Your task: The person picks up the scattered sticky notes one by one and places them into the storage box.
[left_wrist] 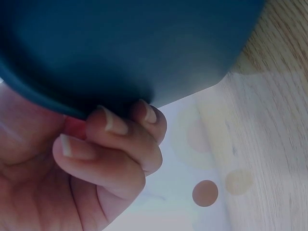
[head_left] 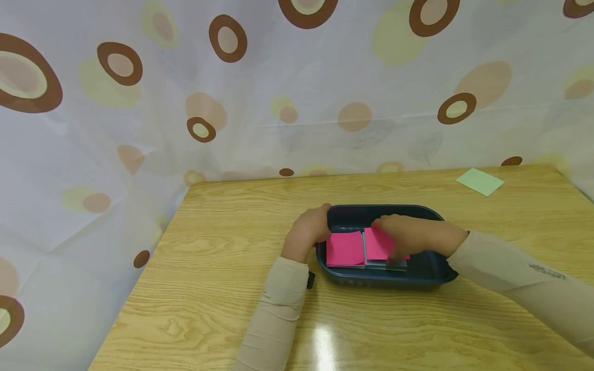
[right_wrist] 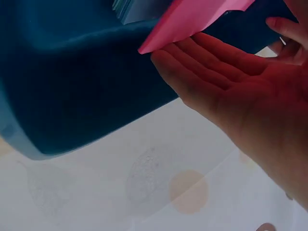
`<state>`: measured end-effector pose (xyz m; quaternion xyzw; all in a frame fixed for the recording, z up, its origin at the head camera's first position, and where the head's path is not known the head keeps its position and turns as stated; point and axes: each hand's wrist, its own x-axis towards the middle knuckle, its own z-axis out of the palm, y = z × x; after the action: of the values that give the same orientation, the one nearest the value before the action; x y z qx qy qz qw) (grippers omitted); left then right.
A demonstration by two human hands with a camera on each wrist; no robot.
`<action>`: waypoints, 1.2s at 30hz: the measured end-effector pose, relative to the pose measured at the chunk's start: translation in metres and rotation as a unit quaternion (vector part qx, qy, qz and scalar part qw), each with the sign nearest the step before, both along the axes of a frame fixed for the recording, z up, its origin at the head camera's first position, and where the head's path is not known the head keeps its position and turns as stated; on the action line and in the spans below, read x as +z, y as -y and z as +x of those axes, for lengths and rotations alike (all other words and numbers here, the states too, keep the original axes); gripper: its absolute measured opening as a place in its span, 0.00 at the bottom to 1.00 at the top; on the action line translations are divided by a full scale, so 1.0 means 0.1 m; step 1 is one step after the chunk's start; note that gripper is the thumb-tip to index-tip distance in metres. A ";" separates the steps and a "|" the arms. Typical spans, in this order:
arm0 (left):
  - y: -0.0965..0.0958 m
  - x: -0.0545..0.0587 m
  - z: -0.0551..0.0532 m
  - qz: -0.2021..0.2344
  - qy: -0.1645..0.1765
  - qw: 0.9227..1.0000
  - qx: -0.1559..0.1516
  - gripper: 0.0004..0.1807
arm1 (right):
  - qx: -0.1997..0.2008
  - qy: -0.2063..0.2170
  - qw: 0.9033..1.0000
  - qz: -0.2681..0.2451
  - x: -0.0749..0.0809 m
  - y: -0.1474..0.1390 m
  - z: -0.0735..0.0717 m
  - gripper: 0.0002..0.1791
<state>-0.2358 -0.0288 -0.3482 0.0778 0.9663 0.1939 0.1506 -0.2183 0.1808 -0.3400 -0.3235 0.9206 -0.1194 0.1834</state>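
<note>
My left hand (head_left: pixel 310 232) grips the left end of a dark blue plastic tub (head_left: pixel 385 282), its fingers bent at the rim in the left wrist view. Inside the tub, at its left, lies a stack of paper squares topped by a pink sheet (head_left: pixel 345 248). Beside it my right hand (head_left: pixel 406 234) reaches in from the right and holds a pink sticky note (head_left: pixel 377 244) over a second stack (head_left: pixel 387 266). In the right wrist view the note (right_wrist: pixel 192 21) is tilted against the long, nearly straight fingers; the thumb is out of that view.
A pale green paper square (head_left: pixel 479 181) lies on the wooden table (head_left: pixel 223 247) at the back right. Behind the table hangs a white cloth (head_left: pixel 306 103) with brown and yellow ovals, which also covers the left side.
</note>
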 end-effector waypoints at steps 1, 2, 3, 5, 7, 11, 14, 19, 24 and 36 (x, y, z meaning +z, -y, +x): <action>0.00 0.00 0.00 -0.001 0.000 1.000 -0.001 0.36 | 0.007 -0.004 1.000 0.008 -0.01 0.01 0.00 0.41; 0.00 0.00 0.00 -0.003 0.000 1.000 -0.001 0.36 | 0.013 -0.009 1.000 0.015 -0.01 0.02 0.00 0.41; -0.01 0.00 0.00 -0.005 -0.001 1.000 -0.003 0.36 | 0.018 -0.013 1.000 0.020 -0.02 0.03 0.00 0.40; -0.01 0.00 0.00 -0.008 -0.003 1.000 -0.005 0.36 | 0.025 -0.020 0.999 0.028 -0.04 0.05 0.00 0.38; -0.01 0.00 0.01 -0.011 -0.003 1.000 -0.007 0.35 | 0.029 -0.026 0.999 0.036 -0.05 0.06 0.00 0.37; -0.02 0.01 0.01 -0.010 -0.001 1.000 -0.006 0.36 | 0.039 -0.040 0.997 0.050 -0.08 0.09 0.00 0.35; -0.01 0.02 0.00 -0.007 0.000 1.000 -0.004 0.36 | 0.044 -0.046 0.996 0.058 -0.08 0.12 0.00 0.35; -0.01 0.00 -0.01 -0.010 -0.003 1.000 -0.001 0.36 | 0.044 -0.046 0.996 0.063 -0.12 0.15 0.00 0.38; -0.01 0.00 0.00 -0.010 -0.003 1.000 -0.001 0.36 | 0.038 -0.041 0.996 0.070 -0.14 0.18 0.01 0.44; 0.00 0.02 0.00 -0.005 0.001 1.000 -0.005 0.36 | 0.021 -0.032 0.995 0.095 -0.16 0.23 0.00 0.52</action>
<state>-0.2353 -0.0288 -0.3466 0.0813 0.9667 0.1883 0.1532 -0.2186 0.1580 -0.3559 -0.3278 0.9260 -0.0174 0.1864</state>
